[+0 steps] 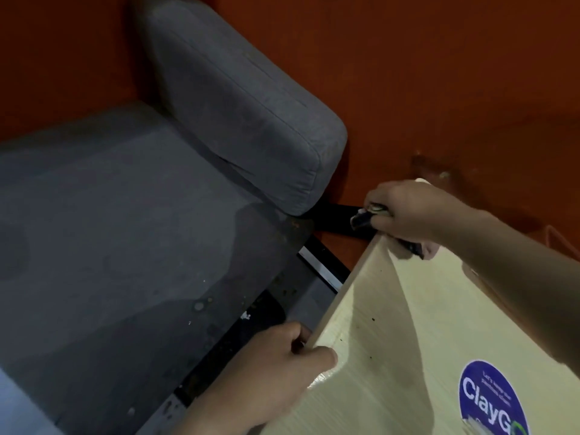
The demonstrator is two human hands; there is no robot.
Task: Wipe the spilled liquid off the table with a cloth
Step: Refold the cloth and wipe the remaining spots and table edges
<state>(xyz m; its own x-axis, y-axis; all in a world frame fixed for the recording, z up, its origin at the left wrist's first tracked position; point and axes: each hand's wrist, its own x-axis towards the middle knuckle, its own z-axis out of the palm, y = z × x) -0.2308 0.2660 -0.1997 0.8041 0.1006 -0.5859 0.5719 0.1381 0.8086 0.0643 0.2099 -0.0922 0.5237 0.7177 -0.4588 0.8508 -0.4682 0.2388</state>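
Right hand (408,211) curls round a dark cloth (364,218) at the desk (392,324) corner; soft, light, best bunched. Left hand (282,362) pinches the desk edge.

Round sticker (492,400) cut off by bottom edge, small print illegible

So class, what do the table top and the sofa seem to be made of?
Table top: probably laminated board; pale printed wood grain with a glossy sheen. Sofa: grey woven fabric over padding; matte, with stitched seams and rounded, cushioned edges.
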